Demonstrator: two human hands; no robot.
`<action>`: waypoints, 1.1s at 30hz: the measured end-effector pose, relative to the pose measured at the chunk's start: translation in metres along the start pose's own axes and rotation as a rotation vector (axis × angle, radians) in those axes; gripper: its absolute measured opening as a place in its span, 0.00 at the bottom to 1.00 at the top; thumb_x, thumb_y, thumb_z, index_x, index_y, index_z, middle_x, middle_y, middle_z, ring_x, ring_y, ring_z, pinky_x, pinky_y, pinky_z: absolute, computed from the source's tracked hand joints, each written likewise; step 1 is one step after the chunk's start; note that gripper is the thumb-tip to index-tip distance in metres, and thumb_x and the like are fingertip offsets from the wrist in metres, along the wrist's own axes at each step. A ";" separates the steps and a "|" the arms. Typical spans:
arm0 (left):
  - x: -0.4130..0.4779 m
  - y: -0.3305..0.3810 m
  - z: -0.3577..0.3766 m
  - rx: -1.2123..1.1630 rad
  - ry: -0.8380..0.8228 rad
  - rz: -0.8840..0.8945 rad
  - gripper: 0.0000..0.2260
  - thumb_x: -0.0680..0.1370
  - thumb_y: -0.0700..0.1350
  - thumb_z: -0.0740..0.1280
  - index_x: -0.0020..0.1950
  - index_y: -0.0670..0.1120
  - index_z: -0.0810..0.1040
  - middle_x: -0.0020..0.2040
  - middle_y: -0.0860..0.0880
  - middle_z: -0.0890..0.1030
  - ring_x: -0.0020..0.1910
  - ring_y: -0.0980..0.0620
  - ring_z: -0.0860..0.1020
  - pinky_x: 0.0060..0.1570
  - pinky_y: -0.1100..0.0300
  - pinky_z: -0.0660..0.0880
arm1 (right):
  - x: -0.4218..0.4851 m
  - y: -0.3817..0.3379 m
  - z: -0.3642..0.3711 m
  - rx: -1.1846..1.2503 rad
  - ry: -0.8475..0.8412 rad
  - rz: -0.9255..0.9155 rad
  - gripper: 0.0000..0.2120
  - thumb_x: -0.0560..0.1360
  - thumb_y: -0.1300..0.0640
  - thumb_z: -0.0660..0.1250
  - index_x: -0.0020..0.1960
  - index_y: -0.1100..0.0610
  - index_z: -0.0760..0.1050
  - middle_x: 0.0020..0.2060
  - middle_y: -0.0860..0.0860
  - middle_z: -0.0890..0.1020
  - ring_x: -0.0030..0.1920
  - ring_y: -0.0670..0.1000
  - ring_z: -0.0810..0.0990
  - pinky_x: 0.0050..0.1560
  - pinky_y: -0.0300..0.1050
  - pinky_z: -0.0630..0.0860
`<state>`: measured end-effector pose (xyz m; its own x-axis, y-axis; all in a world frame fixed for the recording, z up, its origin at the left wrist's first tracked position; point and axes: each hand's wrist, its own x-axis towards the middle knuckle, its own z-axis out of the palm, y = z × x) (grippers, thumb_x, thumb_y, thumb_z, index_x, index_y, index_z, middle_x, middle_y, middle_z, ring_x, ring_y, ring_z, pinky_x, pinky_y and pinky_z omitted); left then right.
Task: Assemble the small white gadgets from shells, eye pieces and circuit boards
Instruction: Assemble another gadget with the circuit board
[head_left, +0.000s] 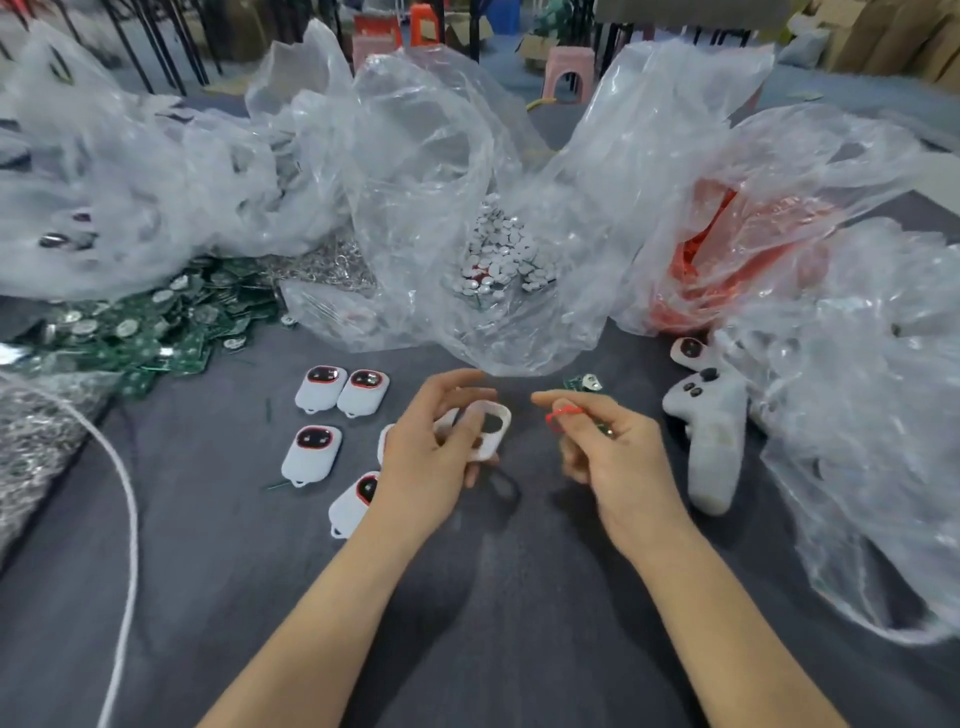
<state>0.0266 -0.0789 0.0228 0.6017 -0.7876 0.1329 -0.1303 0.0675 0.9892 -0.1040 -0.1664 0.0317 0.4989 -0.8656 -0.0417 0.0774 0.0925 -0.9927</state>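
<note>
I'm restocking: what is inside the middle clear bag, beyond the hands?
The clear bag holds a heap of small white discs. Anything beneath the heap is hidden by it and plastic folds.

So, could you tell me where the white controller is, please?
Head view, right side: the controller lies on the grey table, right of the right hand, beside the clear bags.

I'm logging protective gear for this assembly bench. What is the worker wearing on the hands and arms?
Nothing that shows. The left hand and right hand are bare: no gloves, finger cots, rings or tape. Both forearms are bare down to the picture's lower edge, with no sleeve, watch or wristband in view.
</note>
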 end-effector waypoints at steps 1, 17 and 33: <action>0.001 0.000 -0.001 -0.028 0.014 -0.017 0.13 0.80 0.34 0.61 0.58 0.50 0.75 0.52 0.49 0.82 0.30 0.51 0.76 0.25 0.64 0.69 | 0.003 0.001 -0.004 -0.076 0.041 -0.006 0.12 0.76 0.68 0.64 0.46 0.55 0.82 0.26 0.47 0.77 0.23 0.44 0.64 0.23 0.33 0.61; 0.003 0.013 -0.010 -1.054 -0.217 -0.625 0.16 0.71 0.48 0.67 0.54 0.40 0.80 0.42 0.44 0.77 0.30 0.55 0.65 0.26 0.65 0.67 | -0.005 0.004 -0.003 -0.923 -0.024 -0.149 0.13 0.69 0.56 0.76 0.53 0.52 0.81 0.49 0.47 0.73 0.38 0.41 0.71 0.42 0.23 0.64; -0.012 0.005 -0.001 0.459 -0.239 -0.007 0.09 0.77 0.50 0.67 0.56 0.54 0.82 0.38 0.61 0.82 0.36 0.69 0.75 0.39 0.75 0.66 | -0.006 -0.002 -0.014 -1.058 0.070 -0.102 0.17 0.64 0.46 0.78 0.38 0.55 0.75 0.32 0.46 0.76 0.35 0.47 0.75 0.38 0.43 0.69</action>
<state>0.0200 -0.0685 0.0266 0.4136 -0.9088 0.0554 -0.4916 -0.1717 0.8537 -0.1189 -0.1685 0.0320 0.4791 -0.8746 0.0746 -0.6902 -0.4279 -0.5836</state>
